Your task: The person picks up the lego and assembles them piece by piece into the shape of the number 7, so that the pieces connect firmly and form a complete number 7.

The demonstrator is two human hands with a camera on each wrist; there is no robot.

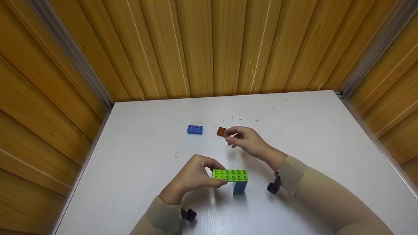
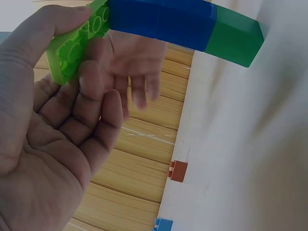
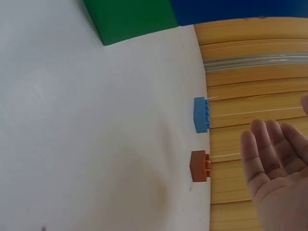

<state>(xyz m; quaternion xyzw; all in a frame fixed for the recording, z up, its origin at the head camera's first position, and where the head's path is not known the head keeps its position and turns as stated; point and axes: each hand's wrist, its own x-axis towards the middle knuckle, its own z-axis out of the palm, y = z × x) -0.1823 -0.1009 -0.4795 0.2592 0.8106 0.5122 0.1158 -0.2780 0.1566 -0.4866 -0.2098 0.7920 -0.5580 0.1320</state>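
My left hand [image 1: 196, 174] pinches the overhanging left end of a long lime-green toy building brick [image 1: 230, 175] between thumb and fingers. That brick lies across the top of an upright tower, whose blue bricks [image 2: 161, 19] sit above a dark green brick [image 2: 235, 36] at the bottom. Ahead and to the right, my right hand [image 1: 246, 140] is raised over the table, holding nothing, its fingers loosely bent. Its fingertips overlap a small orange-brown brick [image 1: 221, 131] in the head view, but the right wrist view shows them apart from that brick [image 3: 198, 166].
Left of the orange-brown brick, a blue brick [image 1: 195, 130] lies studs up on the white table [image 1: 140, 163]. Wood-patterned panels [image 1: 202, 49] stand along the back and both sides of the table. Small dark specks mark the tabletop behind the bricks.
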